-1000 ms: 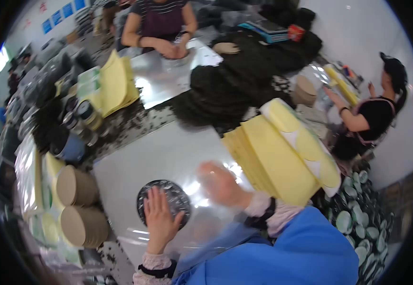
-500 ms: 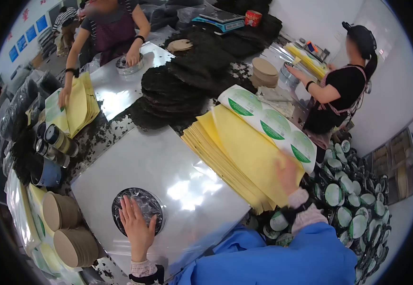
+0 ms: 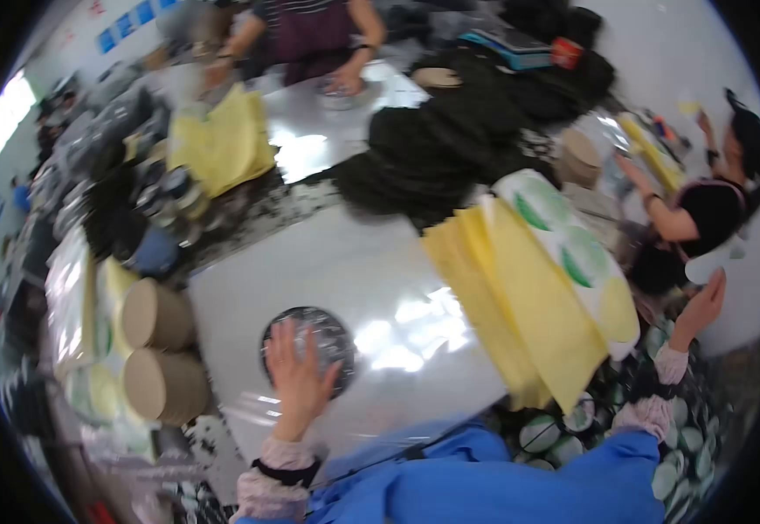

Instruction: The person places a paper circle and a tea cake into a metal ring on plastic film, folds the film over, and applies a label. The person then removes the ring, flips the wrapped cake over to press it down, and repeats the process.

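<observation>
One bare left hand (image 3: 300,375) lies flat, fingers slightly spread, on the round dark dish (image 3: 340,351) with its crinkled, glossy film, at the near left of the smooth, shiny bench (image 3: 336,253). Raised well apart at the right, the right hand (image 3: 701,307) has extended fingers; whether it grips anything is unclear. Between them fan thin yellow sheets (image 3: 533,306), left of a white sheet with green rounds (image 3: 611,297).

Glossy, smooth metal-like tabletop (image 3: 345,279); matt yellow paper (image 3: 528,306).
</observation>
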Tool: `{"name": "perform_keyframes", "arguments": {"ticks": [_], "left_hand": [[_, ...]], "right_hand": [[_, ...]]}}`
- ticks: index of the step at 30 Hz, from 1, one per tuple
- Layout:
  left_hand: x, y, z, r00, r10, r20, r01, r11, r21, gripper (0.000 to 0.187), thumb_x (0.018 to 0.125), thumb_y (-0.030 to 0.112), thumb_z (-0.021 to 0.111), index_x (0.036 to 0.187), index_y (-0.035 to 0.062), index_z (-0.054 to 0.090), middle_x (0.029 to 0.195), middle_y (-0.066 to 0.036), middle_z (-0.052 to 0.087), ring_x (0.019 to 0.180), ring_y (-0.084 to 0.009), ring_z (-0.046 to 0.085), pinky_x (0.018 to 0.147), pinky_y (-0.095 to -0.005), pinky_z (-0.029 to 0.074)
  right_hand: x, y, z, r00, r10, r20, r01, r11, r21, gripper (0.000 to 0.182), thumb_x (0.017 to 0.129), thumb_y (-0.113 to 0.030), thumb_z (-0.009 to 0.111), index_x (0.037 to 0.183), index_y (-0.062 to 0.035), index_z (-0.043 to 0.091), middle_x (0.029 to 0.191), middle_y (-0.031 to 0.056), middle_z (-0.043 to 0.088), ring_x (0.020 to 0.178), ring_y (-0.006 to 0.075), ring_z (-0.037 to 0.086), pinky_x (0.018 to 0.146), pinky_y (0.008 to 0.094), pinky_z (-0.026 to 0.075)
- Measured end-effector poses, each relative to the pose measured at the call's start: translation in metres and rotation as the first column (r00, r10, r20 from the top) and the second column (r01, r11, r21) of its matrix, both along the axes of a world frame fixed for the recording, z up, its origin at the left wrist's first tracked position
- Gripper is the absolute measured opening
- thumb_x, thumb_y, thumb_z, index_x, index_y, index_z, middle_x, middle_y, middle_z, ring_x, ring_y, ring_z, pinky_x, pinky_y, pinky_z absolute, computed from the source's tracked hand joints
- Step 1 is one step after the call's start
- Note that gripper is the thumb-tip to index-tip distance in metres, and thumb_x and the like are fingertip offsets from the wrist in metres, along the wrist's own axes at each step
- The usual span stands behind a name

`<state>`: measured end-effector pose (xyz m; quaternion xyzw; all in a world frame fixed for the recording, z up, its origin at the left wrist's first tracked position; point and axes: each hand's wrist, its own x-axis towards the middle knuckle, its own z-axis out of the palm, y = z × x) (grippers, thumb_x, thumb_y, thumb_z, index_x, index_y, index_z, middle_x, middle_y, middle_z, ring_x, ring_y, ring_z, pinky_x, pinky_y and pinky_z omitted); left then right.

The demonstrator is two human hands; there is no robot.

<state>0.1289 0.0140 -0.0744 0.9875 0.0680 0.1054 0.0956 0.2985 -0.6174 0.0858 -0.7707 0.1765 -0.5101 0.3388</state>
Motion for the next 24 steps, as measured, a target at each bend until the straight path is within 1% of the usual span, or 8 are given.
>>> {"name": "perform_keyframes", "arguments": {"ticks": [3, 10, 14, 15, 18, 20, 21, 24], "left_hand": [[0.000, 0.003, 0.002, 1.000, 0.015, -0.019, -0.016, 0.998, -0.067, 0.077, 0.088, 0.044, 0.069, 0.149, 0.0041, 0.043, 0.157, -0.027, 0.030, 0.149, -0.0447, 0.020, 0.120, -0.0592, 0.012], [-0.010, 0.014, -0.040, 0.991, -0.014, 0.135, 0.089, 0.821, -0.565, 0.064, 0.091, 0.036, 0.065, 0.145, 0.0079, 0.049, 0.149, -0.014, 0.050, 0.146, -0.0363, 0.034, 0.122, -0.0514, 0.017], [-0.006, 0.008, -0.049, 0.977, -0.013, 0.215, 0.142, 0.790, -0.597, 0.065, 0.094, 0.048, 0.056, 0.146, 0.0096, 0.047, 0.148, -0.009, 0.051, 0.143, -0.0335, 0.040, 0.122, -0.0531, 0.017], [-0.006, 0.001, -0.044, 0.962, 0.061, 0.266, 0.206, 0.478, -0.854, 0.068, 0.094, 0.052, 0.054, 0.147, 0.0093, 0.046, 0.148, -0.009, 0.051, 0.143, -0.0334, 0.038, 0.122, -0.0552, 0.016], [0.000, 0.011, -0.043, 0.997, 0.031, 0.070, 0.004, 0.892, -0.453, 0.075, 0.090, 0.048, 0.060, 0.150, 0.0073, 0.039, 0.153, -0.018, 0.042, 0.146, -0.0356, 0.032, 0.122, -0.0558, 0.013], [-0.008, 0.023, -0.040, 0.906, 0.206, 0.370, 0.135, 0.687, -0.714, 0.073, 0.088, 0.028, 0.062, 0.152, 0.0053, 0.036, 0.157, -0.022, 0.035, 0.147, -0.0403, 0.030, 0.122, -0.0538, 0.017], [-0.015, 0.028, -0.022, 0.849, 0.378, 0.369, 0.256, 0.317, -0.913, 0.072, 0.088, 0.023, 0.061, 0.153, 0.0050, 0.035, 0.157, -0.022, 0.035, 0.147, -0.0410, 0.029, 0.122, -0.0523, 0.019], [-0.016, 0.010, -0.042, 0.725, 0.397, 0.563, 0.108, 0.742, -0.662, 0.068, 0.089, 0.018, 0.059, 0.151, 0.0020, 0.036, 0.156, -0.022, 0.036, 0.146, -0.0373, 0.033, 0.121, -0.0421, 0.026]], "right_hand": [[0.031, 0.200, -0.108, 0.539, 0.842, -0.036, -0.771, 0.510, 0.382, 0.053, 0.103, -0.035, 0.050, 0.147, -0.0039, 0.045, 0.113, 0.0113, 0.060, 0.091, 0.0180, 0.056, 0.072, 0.0295, 0.044], [-0.064, 0.485, -0.157, -0.270, 0.656, -0.705, -0.892, -0.446, -0.073, 0.090, 0.084, -0.050, 0.069, 0.147, 0.0083, 0.039, 0.149, 0.0298, 0.042, 0.141, 0.0419, 0.041, 0.117, 0.0454, 0.032], [-0.062, 0.493, -0.140, -0.110, 0.566, -0.817, -0.897, -0.411, -0.165, 0.093, 0.089, -0.060, 0.059, 0.148, 0.0077, 0.036, 0.149, 0.0298, 0.043, 0.138, 0.0433, 0.043, 0.117, 0.0467, 0.032], [-0.056, 0.503, -0.144, -0.285, 0.665, -0.690, -0.917, -0.400, -0.006, 0.093, 0.092, -0.063, 0.054, 0.150, 0.0071, 0.034, 0.148, 0.0292, 0.043, 0.138, 0.0437, 0.043, 0.117, 0.0465, 0.031], [-0.038, 0.536, -0.170, -0.615, 0.728, -0.304, -0.745, -0.410, 0.526, 0.092, 0.100, -0.068, 0.031, 0.155, 0.0052, 0.024, 0.156, 0.0251, 0.037, 0.145, 0.0358, 0.036, 0.120, 0.0424, 0.026], [-0.033, 0.544, -0.189, -0.665, 0.708, -0.236, -0.714, -0.512, 0.477, 0.092, 0.101, -0.067, 0.028, 0.156, 0.0057, 0.021, 0.161, 0.0227, 0.029, 0.150, 0.0318, 0.027, 0.121, 0.0395, 0.021], [-0.036, 0.541, -0.188, -0.600, 0.701, -0.386, -0.798, -0.486, 0.358, 0.090, 0.100, -0.065, 0.033, 0.156, 0.0050, 0.023, 0.162, 0.0232, 0.026, 0.151, 0.0349, 0.023, 0.122, 0.0436, 0.017], [-0.068, 0.554, -0.160, -0.087, 0.479, -0.874, -0.849, -0.494, -0.186, 0.079, 0.096, -0.052, 0.048, 0.156, -0.0033, 0.030, 0.163, 0.0237, 0.022, 0.153, 0.0405, 0.015, 0.122, 0.0543, 0.010]]}}
